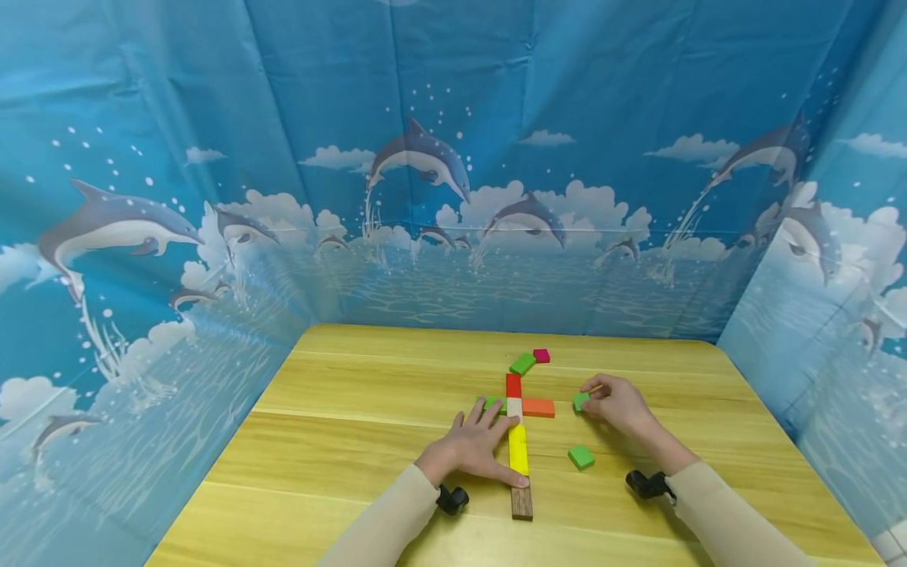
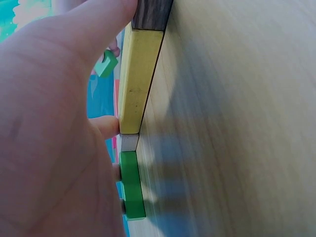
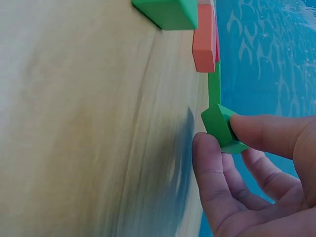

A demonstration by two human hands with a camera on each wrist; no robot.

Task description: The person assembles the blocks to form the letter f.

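Observation:
My left hand (image 1: 478,449) lies spread over a row of blocks, its fingers mostly straight. Its thumb touches where the yellow block (image 1: 518,453) meets the brown wood-grain block (image 1: 522,505), and its fingertips rest around the white block (image 1: 514,407) and a green block (image 2: 132,185). A red block (image 1: 513,385) tops the row, and an orange block (image 1: 540,408) sticks out to the right. Between thumb and fingers, my right hand (image 1: 618,403) pinches a small green block (image 3: 219,126), held above the table to the right of the orange block.
Another green block (image 1: 581,457) lies loose on the wooden table (image 1: 673,520), right of the yellow block. Beyond the red block are an angled green block (image 1: 523,363) and a magenta block (image 1: 542,356). A blue dolphin-print curtain (image 1: 468,283) hangs behind the table.

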